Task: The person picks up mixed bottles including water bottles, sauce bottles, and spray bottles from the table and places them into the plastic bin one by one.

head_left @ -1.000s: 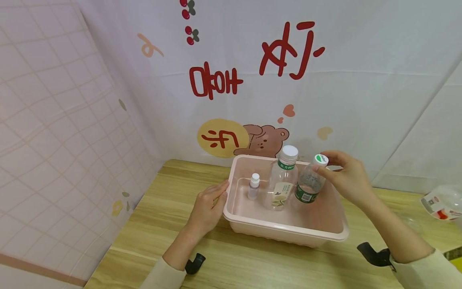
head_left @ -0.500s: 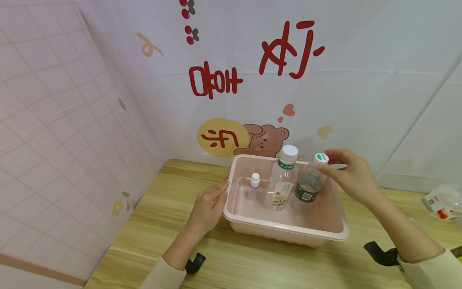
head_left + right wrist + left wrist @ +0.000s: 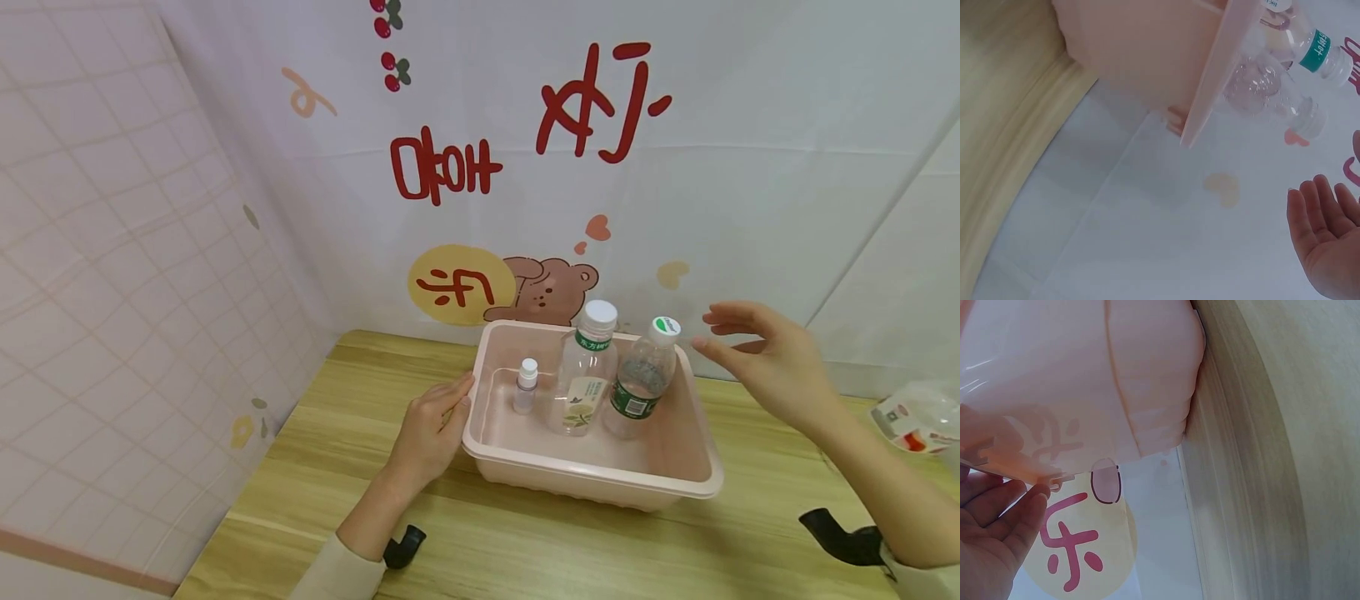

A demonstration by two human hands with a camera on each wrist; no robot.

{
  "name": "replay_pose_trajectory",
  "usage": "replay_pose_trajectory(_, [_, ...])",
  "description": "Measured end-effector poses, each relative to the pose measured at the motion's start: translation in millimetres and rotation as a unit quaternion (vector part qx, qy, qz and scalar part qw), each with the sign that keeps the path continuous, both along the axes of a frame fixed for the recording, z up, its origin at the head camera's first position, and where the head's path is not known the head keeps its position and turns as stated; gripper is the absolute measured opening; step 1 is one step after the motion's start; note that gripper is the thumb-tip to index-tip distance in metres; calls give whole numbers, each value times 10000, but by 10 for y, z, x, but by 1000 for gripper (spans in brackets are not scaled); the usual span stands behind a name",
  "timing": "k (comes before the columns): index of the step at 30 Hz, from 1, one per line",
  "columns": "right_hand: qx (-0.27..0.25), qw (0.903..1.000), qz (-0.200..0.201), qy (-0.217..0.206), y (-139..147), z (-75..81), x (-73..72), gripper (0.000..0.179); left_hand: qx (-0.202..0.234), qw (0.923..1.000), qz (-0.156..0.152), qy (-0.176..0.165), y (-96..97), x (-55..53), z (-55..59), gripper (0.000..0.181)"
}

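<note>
A pink plastic basin (image 3: pixel 585 479) stands on the wooden table, with my left hand (image 3: pixel 429 429) holding its left rim. In the left wrist view, the fingertips are right at the rim's edge. Inside the basin are a tall clear bottle (image 3: pixel 587 383) with a white cap and green neck band, a shorter clear water bottle (image 3: pixel 642 379) with a green label, and a tiny white-capped bottle (image 3: pixel 527 387). The water bottle leans a little to the right. My right hand (image 3: pixel 776 367) hovers to the right of its cap, apart from it, fingers loosely spread and holding nothing.
At the far right lies another clear plastic container (image 3: pixel 918 421) with a printed label, partly cut off. A white printed cloth (image 3: pixel 750 208) hangs behind the table (image 3: pixel 330 433), and a grid-patterned one (image 3: pixel 112 292) borders its left side.
My right hand has let go of the water bottle's cap and moved away to the right. The water bottle now stands by itself in the basin. The left hand has stayed on the rim.
</note>
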State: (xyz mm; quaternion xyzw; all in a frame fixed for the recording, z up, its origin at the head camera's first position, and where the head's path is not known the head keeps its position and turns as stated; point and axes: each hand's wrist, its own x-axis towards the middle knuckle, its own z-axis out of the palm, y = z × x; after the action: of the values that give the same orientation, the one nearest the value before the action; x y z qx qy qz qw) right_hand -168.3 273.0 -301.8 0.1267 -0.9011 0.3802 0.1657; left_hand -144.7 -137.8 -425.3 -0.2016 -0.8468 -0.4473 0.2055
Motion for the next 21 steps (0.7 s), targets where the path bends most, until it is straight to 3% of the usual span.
replay_pose_trajectory(6, [233,9996,-77,-118,215,49,134,47,-3,10000,-31,65,3,8,-9,34])
replay_pose_trajectory(14, [711,9953,-640,-146,551,110,289,50,72,10000,-5,13,-7,25,-33,34])
replay_pose_trajectory(18, [295,9961,-767,336,756,72,363,44,74,10000,-24,32,-9,23,-38,34])
replay_pose_trajectory(21, [49,9895,-1125,902,890,10,431,49,40,10000,-36,38,-5,18,-35,34])
